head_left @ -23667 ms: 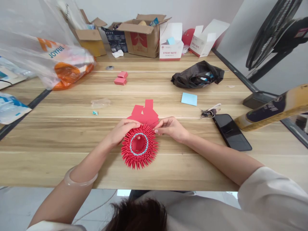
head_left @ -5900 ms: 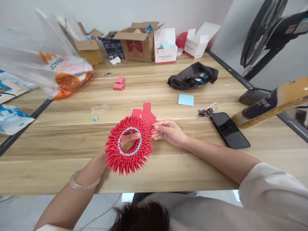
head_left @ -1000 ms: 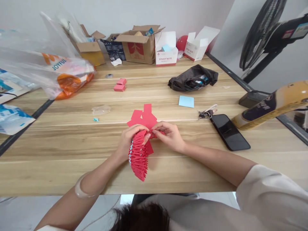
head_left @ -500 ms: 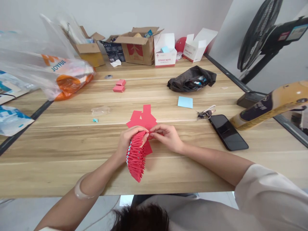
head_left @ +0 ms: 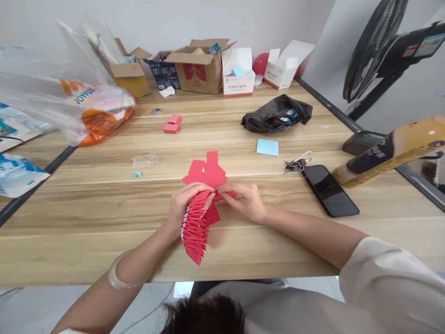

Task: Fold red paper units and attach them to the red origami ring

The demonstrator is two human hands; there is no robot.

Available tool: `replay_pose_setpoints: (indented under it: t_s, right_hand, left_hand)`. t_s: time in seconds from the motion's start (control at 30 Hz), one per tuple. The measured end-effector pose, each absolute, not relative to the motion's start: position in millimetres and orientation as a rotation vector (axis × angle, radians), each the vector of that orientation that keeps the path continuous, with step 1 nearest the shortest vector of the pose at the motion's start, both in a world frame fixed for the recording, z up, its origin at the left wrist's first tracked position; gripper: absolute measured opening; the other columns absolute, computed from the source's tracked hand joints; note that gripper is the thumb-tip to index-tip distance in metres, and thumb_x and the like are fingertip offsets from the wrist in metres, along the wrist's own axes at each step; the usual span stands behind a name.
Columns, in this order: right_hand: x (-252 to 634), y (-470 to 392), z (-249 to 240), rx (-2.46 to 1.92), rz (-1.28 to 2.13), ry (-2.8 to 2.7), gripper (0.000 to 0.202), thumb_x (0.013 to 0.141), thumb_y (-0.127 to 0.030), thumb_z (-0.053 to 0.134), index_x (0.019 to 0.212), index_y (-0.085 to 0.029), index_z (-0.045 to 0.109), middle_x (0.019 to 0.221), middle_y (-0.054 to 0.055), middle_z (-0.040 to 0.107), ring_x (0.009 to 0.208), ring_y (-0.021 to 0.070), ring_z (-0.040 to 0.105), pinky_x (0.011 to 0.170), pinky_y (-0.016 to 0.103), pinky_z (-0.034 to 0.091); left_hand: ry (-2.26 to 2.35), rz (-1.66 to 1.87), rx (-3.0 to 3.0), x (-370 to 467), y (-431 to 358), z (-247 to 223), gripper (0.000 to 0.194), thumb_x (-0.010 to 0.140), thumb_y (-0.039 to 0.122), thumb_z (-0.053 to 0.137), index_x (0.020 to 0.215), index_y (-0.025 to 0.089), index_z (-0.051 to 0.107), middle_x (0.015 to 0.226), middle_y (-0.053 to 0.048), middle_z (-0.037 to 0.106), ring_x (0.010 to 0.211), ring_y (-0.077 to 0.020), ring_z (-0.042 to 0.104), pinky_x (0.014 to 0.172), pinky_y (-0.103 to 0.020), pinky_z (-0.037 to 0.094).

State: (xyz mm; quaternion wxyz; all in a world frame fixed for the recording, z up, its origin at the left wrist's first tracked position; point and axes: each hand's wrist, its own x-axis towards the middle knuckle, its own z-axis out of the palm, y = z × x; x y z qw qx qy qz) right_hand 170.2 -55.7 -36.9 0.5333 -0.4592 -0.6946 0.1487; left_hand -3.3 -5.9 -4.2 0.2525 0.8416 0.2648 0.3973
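Observation:
A curved red piece of folded-paper work (head_left: 195, 232), made of many small pointed units with a pale blue row along its left side, hangs from my left hand (head_left: 184, 199). The fingers of that hand are closed around its upper end. Just to the right, my right hand (head_left: 245, 200) has its thumb and forefinger pinched together close to the left fingertips. What lies in the pinch is too small to make out; it may be red paper. Loose red paper slips (head_left: 212, 171) are spread on the table beyond and beneath both hands.
Two red paper stacks (head_left: 172, 127) and a blue sticky-note pad (head_left: 267, 147) lie farther back. At right are a phone (head_left: 330, 192), keys (head_left: 297, 163) and a large yellow bottle (head_left: 392, 150). A black plastic bag (head_left: 278, 115) and open boxes (head_left: 198, 74) stand behind.
The right fingers have shifted very slightly right, away from the left fingertips. The lower end of the folded-paper piece has swung a little left.

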Motion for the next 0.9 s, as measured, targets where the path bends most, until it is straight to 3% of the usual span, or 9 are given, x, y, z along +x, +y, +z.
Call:
replay_pose_setpoints:
  t_s: [0.47,0.9]
  right_hand:
    - [172.5,-54.4,-31.1,-0.997,0.274,-1.892,0.016,0.087,-0.014,0.041,0.085,-0.017,0.056,0.079,0.006,0.066,0.071,0.0134,0.061,0.067,0.025,0.051]
    - [170.0,-56.5,-33.5,-1.066,0.424,-1.746,0.017,0.084,-0.018,0.049,0.086,-0.023,0.066,0.087,0.004,0.071,0.082,0.0163,0.066,0.076,0.028,0.053]
  left_hand:
    - [0.662,1.039,2.297,-6.3,-4.0,-8.9,0.009,0.077,0.016,0.062,0.086,0.017,0.065,0.085,-0.003,0.069,0.075,-0.0138,0.063,0.072,-0.024,0.049]
    - [0.709,0.961,2.301,-10.0,-3.8,-8.7,0.011,0.079,0.018,0.059,0.089,0.017,0.065,0.089,-0.006,0.069,0.081,-0.0166,0.064,0.076,-0.027,0.049]
